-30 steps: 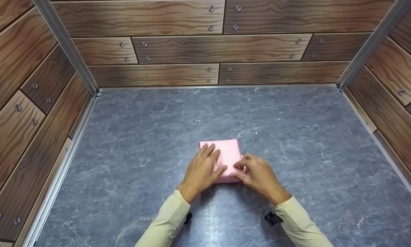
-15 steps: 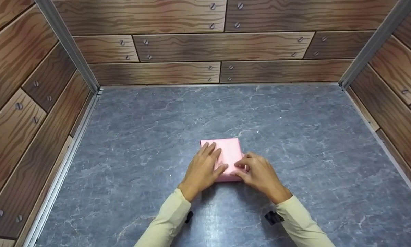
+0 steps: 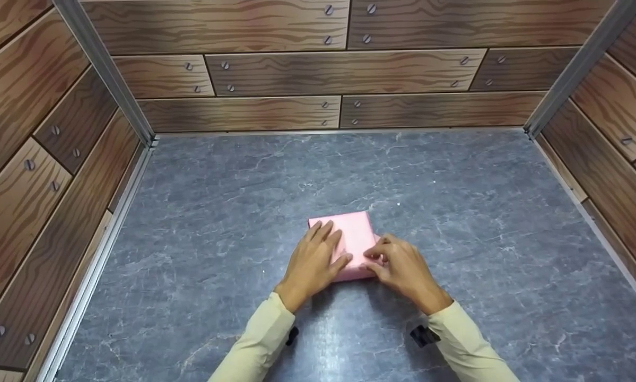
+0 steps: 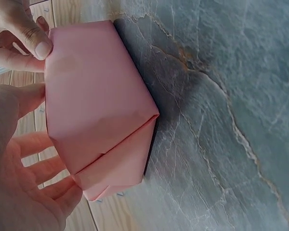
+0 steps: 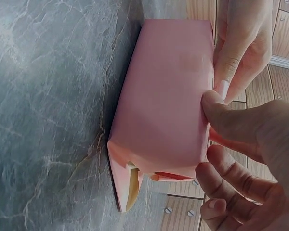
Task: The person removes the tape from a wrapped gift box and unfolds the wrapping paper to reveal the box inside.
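A box wrapped in pink paper (image 3: 356, 236) lies on the table, turned slightly askew. My left hand (image 3: 311, 259) rests over its top left part, fingers spread and fairly straight. At the box's right side, my right hand (image 3: 402, 268) has curled fingers and pinches the wrapping paper along the top edge, its thumb (image 5: 219, 108) on the near edge. The left end of the box shows a folded, creased paper end (image 4: 119, 161). On the right end a loose paper flap (image 5: 118, 180) sticks out, with a yellowish inner side showing.
A grey marbled tabletop (image 3: 233, 201) surrounds the box. Wood-patterned panels (image 3: 275, 74) stand at the back and both sides, with metal rails (image 3: 105, 74) at the corners. Small white specks dot the surface.
The box has turned slightly counterclockwise, its far right corner moving away from me. The right hand has shifted a little with it; the left hand stays in place on top.
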`<state>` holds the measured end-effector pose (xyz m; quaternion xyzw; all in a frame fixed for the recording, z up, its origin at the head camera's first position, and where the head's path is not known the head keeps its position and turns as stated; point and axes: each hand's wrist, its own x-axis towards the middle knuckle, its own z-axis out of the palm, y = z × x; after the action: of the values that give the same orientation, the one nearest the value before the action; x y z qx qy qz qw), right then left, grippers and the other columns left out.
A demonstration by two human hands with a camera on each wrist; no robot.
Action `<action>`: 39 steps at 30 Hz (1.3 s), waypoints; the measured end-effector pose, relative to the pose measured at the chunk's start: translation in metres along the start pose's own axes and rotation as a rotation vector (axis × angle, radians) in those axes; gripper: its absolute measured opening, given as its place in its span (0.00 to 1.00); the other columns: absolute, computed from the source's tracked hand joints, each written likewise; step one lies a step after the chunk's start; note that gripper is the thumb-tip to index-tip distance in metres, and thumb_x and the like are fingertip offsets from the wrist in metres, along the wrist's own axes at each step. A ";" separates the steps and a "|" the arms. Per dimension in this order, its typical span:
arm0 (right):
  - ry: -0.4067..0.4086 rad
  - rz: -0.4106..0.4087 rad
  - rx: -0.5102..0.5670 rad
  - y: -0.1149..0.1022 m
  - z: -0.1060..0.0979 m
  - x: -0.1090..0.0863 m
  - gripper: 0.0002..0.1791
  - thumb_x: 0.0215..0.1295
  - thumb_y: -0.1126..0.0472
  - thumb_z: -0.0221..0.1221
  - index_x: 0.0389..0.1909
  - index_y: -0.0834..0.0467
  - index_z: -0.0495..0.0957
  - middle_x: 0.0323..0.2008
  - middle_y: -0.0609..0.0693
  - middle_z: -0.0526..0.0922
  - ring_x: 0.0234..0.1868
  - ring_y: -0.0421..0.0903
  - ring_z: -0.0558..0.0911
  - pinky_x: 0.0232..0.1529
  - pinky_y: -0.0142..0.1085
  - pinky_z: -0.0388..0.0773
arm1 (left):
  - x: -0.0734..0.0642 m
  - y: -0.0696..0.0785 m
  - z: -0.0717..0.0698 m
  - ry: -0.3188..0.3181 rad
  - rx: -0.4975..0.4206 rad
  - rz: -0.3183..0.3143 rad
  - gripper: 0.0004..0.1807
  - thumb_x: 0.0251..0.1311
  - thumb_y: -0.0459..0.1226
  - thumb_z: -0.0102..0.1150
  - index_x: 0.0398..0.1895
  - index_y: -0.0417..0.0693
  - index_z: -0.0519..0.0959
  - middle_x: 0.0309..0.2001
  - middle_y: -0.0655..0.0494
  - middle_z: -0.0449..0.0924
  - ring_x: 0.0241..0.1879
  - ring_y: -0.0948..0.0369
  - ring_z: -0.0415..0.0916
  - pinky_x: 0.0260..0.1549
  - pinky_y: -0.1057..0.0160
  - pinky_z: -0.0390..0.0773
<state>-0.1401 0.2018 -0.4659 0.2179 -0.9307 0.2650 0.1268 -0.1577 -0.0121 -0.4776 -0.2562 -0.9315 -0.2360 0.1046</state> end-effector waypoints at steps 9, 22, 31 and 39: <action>0.015 -0.002 -0.007 0.001 -0.001 0.000 0.08 0.49 0.65 0.77 0.32 0.58 0.90 0.30 0.47 0.81 0.30 0.45 0.82 0.32 0.41 0.80 | -0.002 -0.002 0.000 0.049 0.009 0.032 0.26 0.66 0.49 0.63 0.60 0.39 0.80 0.64 0.38 0.75 0.67 0.40 0.68 0.66 0.43 0.68; 0.039 0.032 -0.033 0.005 -0.004 -0.001 0.07 0.53 0.66 0.74 0.35 0.57 0.90 0.26 0.46 0.85 0.25 0.42 0.80 0.28 0.40 0.79 | -0.003 -0.002 -0.002 0.038 0.028 0.017 0.24 0.66 0.49 0.63 0.58 0.43 0.81 0.64 0.40 0.75 0.64 0.44 0.69 0.64 0.46 0.70; 0.055 0.063 -0.044 0.006 -0.003 0.000 0.09 0.53 0.66 0.74 0.36 0.58 0.90 0.32 0.50 0.90 0.30 0.48 0.87 0.33 0.46 0.83 | -0.005 -0.003 -0.004 0.048 0.014 0.020 0.22 0.67 0.47 0.63 0.57 0.43 0.82 0.64 0.40 0.76 0.62 0.44 0.70 0.63 0.47 0.70; 0.067 0.095 -0.054 0.008 -0.003 0.000 0.07 0.54 0.66 0.74 0.35 0.58 0.91 0.27 0.48 0.88 0.23 0.43 0.80 0.27 0.44 0.79 | -0.006 -0.001 -0.007 0.012 -0.003 -0.024 0.22 0.69 0.47 0.61 0.59 0.44 0.82 0.66 0.41 0.74 0.63 0.44 0.69 0.64 0.46 0.68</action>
<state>-0.1439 0.2093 -0.4672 0.1610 -0.9420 0.2528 0.1509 -0.1524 -0.0190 -0.4740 -0.2439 -0.9335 -0.2400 0.1069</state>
